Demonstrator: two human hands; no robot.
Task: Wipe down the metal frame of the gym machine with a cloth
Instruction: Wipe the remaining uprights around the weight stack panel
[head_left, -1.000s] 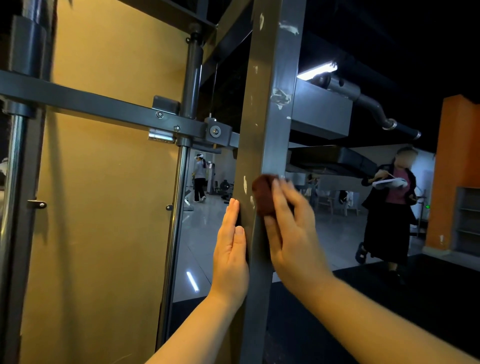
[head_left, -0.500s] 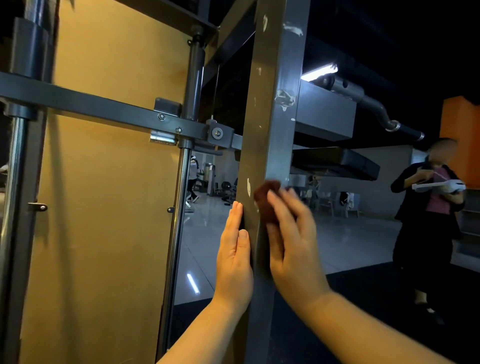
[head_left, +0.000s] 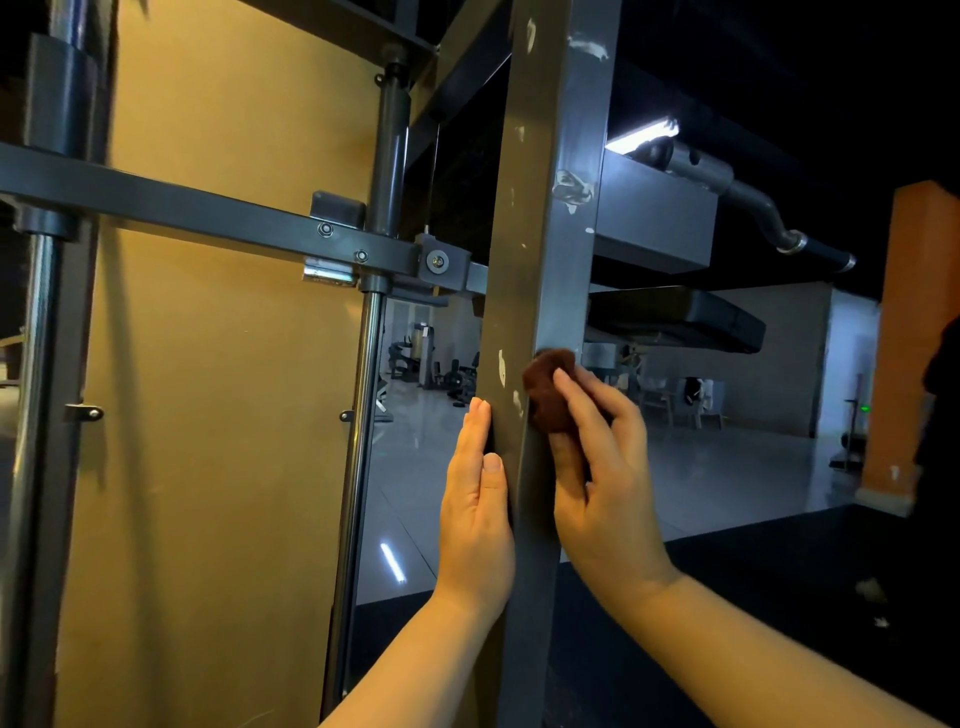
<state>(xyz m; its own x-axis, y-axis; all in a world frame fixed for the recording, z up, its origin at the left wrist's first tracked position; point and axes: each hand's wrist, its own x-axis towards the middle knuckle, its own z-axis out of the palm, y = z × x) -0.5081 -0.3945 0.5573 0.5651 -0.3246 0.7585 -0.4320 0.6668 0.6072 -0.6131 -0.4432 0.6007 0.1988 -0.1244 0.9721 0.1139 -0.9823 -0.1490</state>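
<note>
A tall grey metal upright (head_left: 550, 208) of the gym machine's frame runs down the middle of the view, with white scuffs on its paint. My right hand (head_left: 608, 478) presses a small dark brown cloth (head_left: 548, 389) against the upright's right face, with the fingers curled round the cloth. My left hand (head_left: 475, 514) lies flat with straight fingers against the upright's left side, just below the cloth's height.
A grey crossbar (head_left: 208, 213) joins the upright from the left, crossed by a chrome guide rod (head_left: 363, 415). A tan panel (head_left: 223, 415) fills the left. A black padded seat (head_left: 675, 322) and a handle bar (head_left: 779, 228) stick out on the right. Behind lies open gym floor with an orange pillar (head_left: 904, 338).
My right hand has slid the cloth slightly up and to the right on the upright. The person who stood at the right has gone almost out of view. My left hand stays put.
</note>
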